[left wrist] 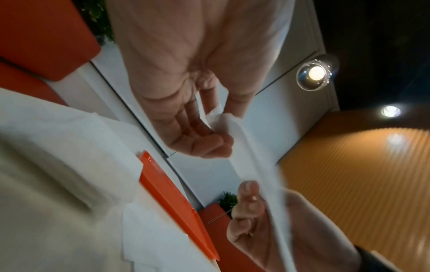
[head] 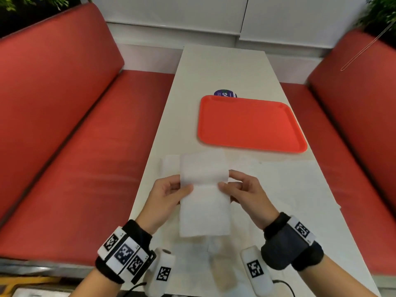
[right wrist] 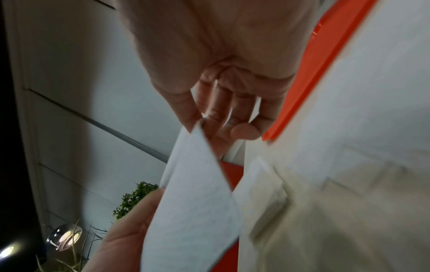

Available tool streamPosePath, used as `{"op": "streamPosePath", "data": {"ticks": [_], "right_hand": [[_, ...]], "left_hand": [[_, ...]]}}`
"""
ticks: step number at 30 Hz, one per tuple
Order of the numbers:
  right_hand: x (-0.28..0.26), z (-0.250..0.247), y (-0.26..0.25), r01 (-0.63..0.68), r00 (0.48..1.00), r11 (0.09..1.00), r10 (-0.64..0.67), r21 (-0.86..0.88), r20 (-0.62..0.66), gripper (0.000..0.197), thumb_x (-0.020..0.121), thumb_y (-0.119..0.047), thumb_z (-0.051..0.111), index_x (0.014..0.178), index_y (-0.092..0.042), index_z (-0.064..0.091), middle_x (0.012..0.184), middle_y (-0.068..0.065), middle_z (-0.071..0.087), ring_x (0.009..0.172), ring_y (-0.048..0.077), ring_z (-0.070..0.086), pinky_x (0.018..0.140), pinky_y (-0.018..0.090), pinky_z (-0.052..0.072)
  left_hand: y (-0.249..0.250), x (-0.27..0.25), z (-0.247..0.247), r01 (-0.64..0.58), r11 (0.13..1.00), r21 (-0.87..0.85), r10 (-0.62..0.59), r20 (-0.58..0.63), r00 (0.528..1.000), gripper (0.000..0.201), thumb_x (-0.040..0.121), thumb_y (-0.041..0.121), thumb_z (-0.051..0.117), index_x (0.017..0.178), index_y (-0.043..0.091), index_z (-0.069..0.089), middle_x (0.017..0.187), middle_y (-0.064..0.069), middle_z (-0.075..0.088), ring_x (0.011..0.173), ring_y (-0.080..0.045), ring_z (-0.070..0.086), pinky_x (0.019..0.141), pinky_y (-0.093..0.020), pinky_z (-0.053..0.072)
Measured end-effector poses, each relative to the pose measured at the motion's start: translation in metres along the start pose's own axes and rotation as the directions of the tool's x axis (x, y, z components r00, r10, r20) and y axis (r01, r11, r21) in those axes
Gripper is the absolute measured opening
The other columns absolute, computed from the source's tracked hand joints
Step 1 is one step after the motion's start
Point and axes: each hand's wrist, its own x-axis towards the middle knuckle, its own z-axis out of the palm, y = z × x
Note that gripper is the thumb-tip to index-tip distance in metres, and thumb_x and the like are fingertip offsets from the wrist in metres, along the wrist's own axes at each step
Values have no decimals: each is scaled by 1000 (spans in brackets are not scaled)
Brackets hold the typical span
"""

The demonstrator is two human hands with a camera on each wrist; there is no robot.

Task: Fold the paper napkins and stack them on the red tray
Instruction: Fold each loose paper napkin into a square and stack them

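A white paper napkin [head: 203,202] is held up above the near part of the table. My left hand [head: 171,189] pinches its left edge and my right hand [head: 233,185] pinches its right edge, thumbs on top at mid-height. The napkin [left wrist: 251,162] bends along a crease between the two hands, and its folded edge [right wrist: 193,193] runs from one hand to the other in the right wrist view. The red tray [head: 248,123] lies bare beyond the hands, to the right. More white napkins [head: 289,185] lie flat on the table under and beside the hands.
The long white table [head: 225,67] runs away from me between two red benches [head: 64,125]. A round purple sticker [head: 225,94] peeks out behind the tray's far edge. A flat napkin [head: 170,165] lies to the left of the held one.
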Motion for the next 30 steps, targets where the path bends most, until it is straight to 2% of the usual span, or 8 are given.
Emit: {"op": "streamPosePath", "data": {"ticks": [7, 10, 13, 15, 18, 22, 26, 30], "right_hand": [[-7, 28, 14, -123, 990, 983, 111, 139, 88, 40, 90, 8, 35, 77, 4, 73, 67, 0, 68, 64, 13, 58, 57, 17, 47], [0, 38, 25, -178, 977, 984, 176, 11, 117, 28, 89, 0, 47, 87, 8, 73, 90, 18, 73, 78, 18, 65, 65, 22, 52], [13, 49, 45, -197, 972, 966, 215, -166, 98, 19, 88, -7, 58, 89, -3, 77, 96, 12, 74, 81, 16, 68, 69, 24, 56], [23, 55, 57, -207, 969, 946, 233, -248, 80, 18, 88, -15, 62, 88, -8, 78, 95, 9, 75, 80, 19, 68, 75, 30, 59], [33, 60, 68, -223, 965, 924, 254, -312, 62, 18, 89, -20, 62, 89, -10, 78, 86, 3, 74, 69, 16, 65, 77, 31, 59], [40, 48, 61, -125, 979, 888, 182, -443, 89, 14, 90, -17, 63, 93, -11, 75, 77, -6, 69, 58, 9, 63, 62, 19, 51], [59, -1, 48, -44, 998, 684, -6, -728, -66, 15, 82, -9, 66, 93, -16, 74, 94, 0, 71, 72, 14, 63, 65, 12, 45], [75, -45, 40, -99, 995, 365, 65, -926, -81, 44, 76, -11, 75, 118, -18, 64, 131, 5, 54, 116, 23, 55, 94, 31, 46]], "left_hand": [[0, -20, -36, 78, 994, -80, -83, -56, 995, 37, 89, -11, 40, 77, -3, 74, 87, -11, 72, 81, -19, 66, 68, -23, 52], [-4, -23, -52, 48, 971, 234, -17, -134, 991, 37, 90, -1, 42, 80, 10, 76, 98, -5, 71, 95, -19, 65, 77, -25, 50], [-12, -31, -55, -69, 607, 791, 147, -26, 989, 22, 93, 16, 53, 103, 28, 67, 119, 9, 54, 114, -9, 52, 93, -26, 42], [-23, -39, -45, -109, 392, 914, 18, 111, 994, 31, 98, 24, 47, 127, 27, 56, 144, 6, 40, 134, -12, 37, 108, -27, 33], [-46, -55, -23, -121, 182, 976, -270, 168, 948, 49, 104, 31, 30, 151, 25, 22, 163, 0, 0, 150, -16, 4, 117, -33, 21], [-67, -65, -11, -103, 58, 993, -334, 116, 936, 58, 104, 34, 24, 154, 27, -5, 160, -1, -22, 149, -19, -12, 120, -41, 11], [-69, -64, -16, -71, 17, 997, -286, 73, 955, 57, 104, 34, 22, 154, 28, -5, 160, 0, -20, 149, -17, -11, 120, -42, 6], [-72, -59, -24, -55, 86, 995, -213, 72, 974, 53, 103, 33, 28, 153, 32, 10, 163, 3, -4, 150, -15, 3, 118, -41, 11]]}}
